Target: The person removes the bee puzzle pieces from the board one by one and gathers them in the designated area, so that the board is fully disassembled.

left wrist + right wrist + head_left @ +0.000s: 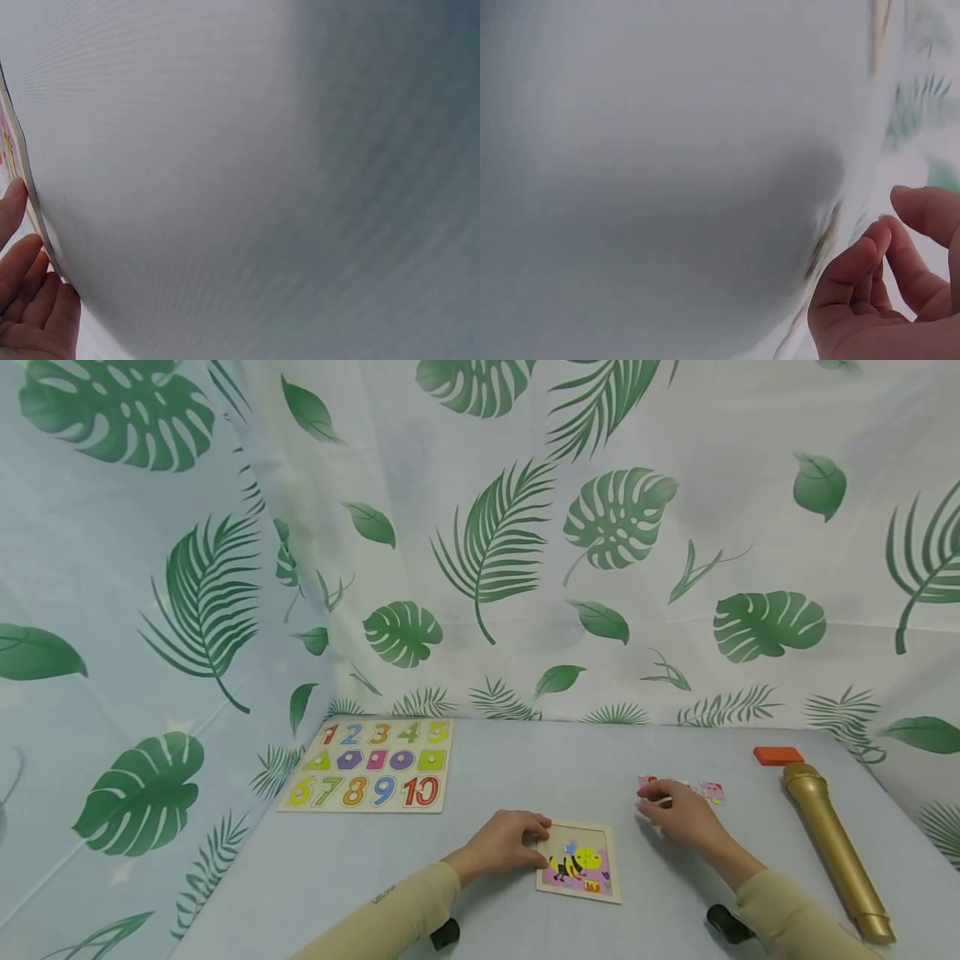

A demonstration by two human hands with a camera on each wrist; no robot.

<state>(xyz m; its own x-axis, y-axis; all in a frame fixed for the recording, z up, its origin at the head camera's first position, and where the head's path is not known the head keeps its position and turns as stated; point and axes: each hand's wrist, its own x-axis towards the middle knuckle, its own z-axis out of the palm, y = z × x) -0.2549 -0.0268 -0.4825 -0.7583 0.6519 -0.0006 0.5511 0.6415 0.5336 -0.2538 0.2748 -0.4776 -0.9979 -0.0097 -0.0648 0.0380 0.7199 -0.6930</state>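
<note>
A small square wooden puzzle board (573,899) with a cartoon bee picture lies on the table in front of the person; its upper part shows bare wood. My left hand (504,843) holds the board's left edge, thumb low and fingers near the top corner. The left wrist view shows thumb and fingertips (22,259) at the board's rim (36,199). Over to the right, my right hand (686,817) hovers by several pink puzzle pieces (711,790), partly covering them. Its bent fingers (847,270) and thumb stand apart with nothing between them.
A number-and-shape board (365,772) lies at the back left. On the right are an orange block (777,756) and a long gold microphone-shaped object (836,852). Leaf-patterned cloth (510,677) hangs behind the table (525,768) and to its left.
</note>
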